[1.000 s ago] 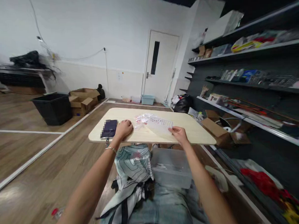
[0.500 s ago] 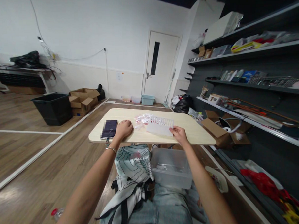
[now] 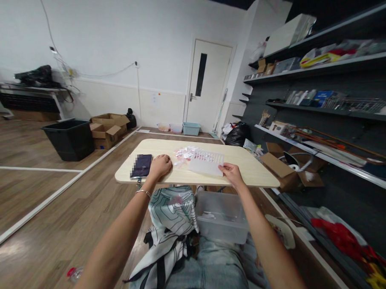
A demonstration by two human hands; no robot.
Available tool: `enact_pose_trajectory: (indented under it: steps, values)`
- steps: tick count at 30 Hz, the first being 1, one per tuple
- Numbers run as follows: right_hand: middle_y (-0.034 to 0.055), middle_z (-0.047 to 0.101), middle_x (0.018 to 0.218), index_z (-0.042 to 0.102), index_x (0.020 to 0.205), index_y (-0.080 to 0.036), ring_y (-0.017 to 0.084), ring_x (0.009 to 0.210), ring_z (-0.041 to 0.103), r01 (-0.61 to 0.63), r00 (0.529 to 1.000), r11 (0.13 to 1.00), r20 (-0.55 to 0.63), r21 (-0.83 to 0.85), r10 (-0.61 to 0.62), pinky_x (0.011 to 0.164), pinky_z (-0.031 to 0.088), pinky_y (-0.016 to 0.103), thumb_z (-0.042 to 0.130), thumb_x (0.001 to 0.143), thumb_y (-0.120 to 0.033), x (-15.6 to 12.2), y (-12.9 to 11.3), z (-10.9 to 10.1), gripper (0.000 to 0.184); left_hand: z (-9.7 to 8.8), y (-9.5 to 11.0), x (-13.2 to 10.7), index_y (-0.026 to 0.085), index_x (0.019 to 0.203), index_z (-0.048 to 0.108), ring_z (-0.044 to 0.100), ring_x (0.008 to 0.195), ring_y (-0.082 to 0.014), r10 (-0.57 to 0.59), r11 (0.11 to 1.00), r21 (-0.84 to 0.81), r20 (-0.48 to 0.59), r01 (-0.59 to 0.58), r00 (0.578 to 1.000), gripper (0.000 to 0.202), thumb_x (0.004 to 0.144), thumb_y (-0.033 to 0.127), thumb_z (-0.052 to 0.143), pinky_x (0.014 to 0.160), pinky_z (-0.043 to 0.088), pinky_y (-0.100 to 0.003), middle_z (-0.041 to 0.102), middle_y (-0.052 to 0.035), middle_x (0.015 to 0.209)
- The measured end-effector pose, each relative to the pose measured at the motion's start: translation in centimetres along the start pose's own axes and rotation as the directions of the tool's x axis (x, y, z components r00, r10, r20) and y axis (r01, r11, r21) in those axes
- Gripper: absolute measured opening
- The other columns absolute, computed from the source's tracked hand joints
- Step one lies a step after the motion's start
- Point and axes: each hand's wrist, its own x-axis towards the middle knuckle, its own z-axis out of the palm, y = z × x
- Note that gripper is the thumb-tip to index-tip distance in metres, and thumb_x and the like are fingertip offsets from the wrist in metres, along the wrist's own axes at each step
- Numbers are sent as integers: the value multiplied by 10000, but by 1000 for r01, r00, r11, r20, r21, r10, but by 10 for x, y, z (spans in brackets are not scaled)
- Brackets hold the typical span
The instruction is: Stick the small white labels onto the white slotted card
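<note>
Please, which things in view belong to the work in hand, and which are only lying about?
Seemingly in use:
- white sheet, held by right hand
- small pieces beside it
- table

Probably lying about:
- dark flat object near left hand
- black bin
- cardboard boxes

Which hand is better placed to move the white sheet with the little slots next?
Probably the right hand: it pinches the white slotted sheet by an edge. The left hand rests on the table, apart from the sheet, beside a dark flat thing.
</note>
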Motion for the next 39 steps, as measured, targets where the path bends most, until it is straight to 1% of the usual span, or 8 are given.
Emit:
enact_pose_trajectory:
  steps: [5,10,14,18,22,26,31,39]
  values:
    - [117,846,962,847,912,-175,294,843,785,-29,1000,998,8,47,29,760,636,387,963,531,-688,-1,-3,0,649,0,0,-1,170,1116,760,685,1197,-300,7,1000,8,1,-7,1000,375,982,307,438,1020,507,-373,763,-148,1263]
    - [85,850,963,848,918,-196,264,836,787,-51,996,990,-60,129,59,805,671,407,992,505,-645,0,-4,1,628,-1,1,-1,171,1119,760,681,1204,-304,4,1000,-2,4,-4,1000,378,981,314,439,1025,507,-378,762,-148,1266]
    - [84,853,971,848,908,-192,285,889,793,-24,998,991,-54,129,31,856,676,432,989,498,-651,-1,-6,3,631,-2,1,-1,171,1120,762,676,1209,-313,4,1000,-13,4,-4,1000,376,975,314,446,1037,507,-397,757,-156,1274]
    - [108,852,976,857,906,-181,313,898,794,-26,999,995,-22,92,28,865,662,457,977,509,-663,-4,-9,4,635,-2,2,-2,174,1116,760,674,1219,-310,-1,1000,-15,6,1,1000,375,979,313,440,1042,503,-390,755,-154,1281]
    - [135,849,995,862,905,-173,317,880,791,-32,999,998,20,49,31,825,647,439,969,523,-674,-6,-12,4,639,-3,1,-2,181,1112,759,674,1218,-303,-7,1000,-23,5,7,1000,360,976,309,451,1045,498,-378,760,-148,1273]
    - [136,847,973,863,894,-166,311,843,780,-28,999,999,36,21,28,756,629,406,952,511,-713,-7,-13,5,673,-3,1,-2,182,1117,758,672,1219,-297,-14,1000,-18,6,14,1000,357,975,310,457,1045,496,-371,765,-145,1260]
    - [112,843,933,871,905,-170,271,771,740,-14,998,999,57,-32,16,699,581,364,932,530,-736,-7,-13,5,682,-2,-1,-1,190,1102,762,675,1212,-295,-11,1000,-19,10,12,1000,342,966,306,470,1046,496,-367,764,-140,1262]
    - [60,804,814,843,818,-184,212,714,654,3,991,996,131,-84,8,668,526,320,904,561,-762,-10,-23,5,635,-1,-2,0,183,1114,761,675,1211,-301,-4,1000,-13,6,4,1000,355,966,307,464,1040,502,-375,760,-146,1271]
